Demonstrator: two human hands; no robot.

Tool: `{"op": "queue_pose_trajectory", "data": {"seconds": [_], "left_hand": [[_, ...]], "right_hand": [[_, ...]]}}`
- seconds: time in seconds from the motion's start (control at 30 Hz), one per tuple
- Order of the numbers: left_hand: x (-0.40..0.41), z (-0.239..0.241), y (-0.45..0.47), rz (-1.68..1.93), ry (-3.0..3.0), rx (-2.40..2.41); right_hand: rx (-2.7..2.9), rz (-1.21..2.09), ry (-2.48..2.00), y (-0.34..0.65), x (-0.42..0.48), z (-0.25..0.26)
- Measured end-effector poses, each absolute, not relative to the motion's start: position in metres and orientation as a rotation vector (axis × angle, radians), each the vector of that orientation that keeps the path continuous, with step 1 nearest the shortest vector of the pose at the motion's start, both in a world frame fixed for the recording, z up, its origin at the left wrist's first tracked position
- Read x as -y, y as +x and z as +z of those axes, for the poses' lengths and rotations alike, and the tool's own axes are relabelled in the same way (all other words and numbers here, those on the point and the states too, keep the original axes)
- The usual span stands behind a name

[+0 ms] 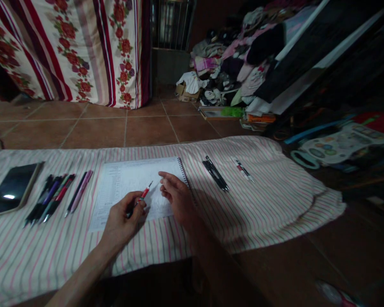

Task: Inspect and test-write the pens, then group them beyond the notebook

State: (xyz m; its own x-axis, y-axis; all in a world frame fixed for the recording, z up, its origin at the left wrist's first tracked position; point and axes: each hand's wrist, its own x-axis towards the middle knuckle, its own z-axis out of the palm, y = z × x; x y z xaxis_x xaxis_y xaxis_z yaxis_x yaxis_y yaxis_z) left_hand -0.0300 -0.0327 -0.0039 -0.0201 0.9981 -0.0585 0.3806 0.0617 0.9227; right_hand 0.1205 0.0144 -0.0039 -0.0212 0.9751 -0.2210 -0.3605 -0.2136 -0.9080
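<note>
A spiral notebook (128, 179) lies open on a striped cloth (259, 200) spread over the tiled floor. My left hand (123, 219) is closed round a red pen (143, 195), whose tip points up and right over the page. My right hand (177, 196) rests on the notebook's lower right part, fingers curled together near the pen's tip; whether it holds anything I cannot make out. A row of several pens (53, 197) lies left of the notebook, and beyond them a dark tablet (11, 187).
Two black pens (216, 174) and a white-and-red pen (242, 169) lie right of the notebook. A floral sheet (80, 47) hangs at the back left. A heap of clothes (237, 55) and toys (336, 145) fills the right side.
</note>
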Motion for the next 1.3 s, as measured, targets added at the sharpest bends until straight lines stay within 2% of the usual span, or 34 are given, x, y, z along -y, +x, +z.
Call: {"op": "queue_pose_trajectory", "data": {"seconds": [0.67,1.3], "left_hand": [[0.033,-0.007,-0.019,0.915,1.474,-1.5],[0.032,-0.012,-0.015,0.861,1.588,-1.55]], "right_hand": [[0.313,1.734,-0.94,0.129,-0.017,0.004],[0.381,1.744,-1.001,0.131,-0.016,0.006]]}}
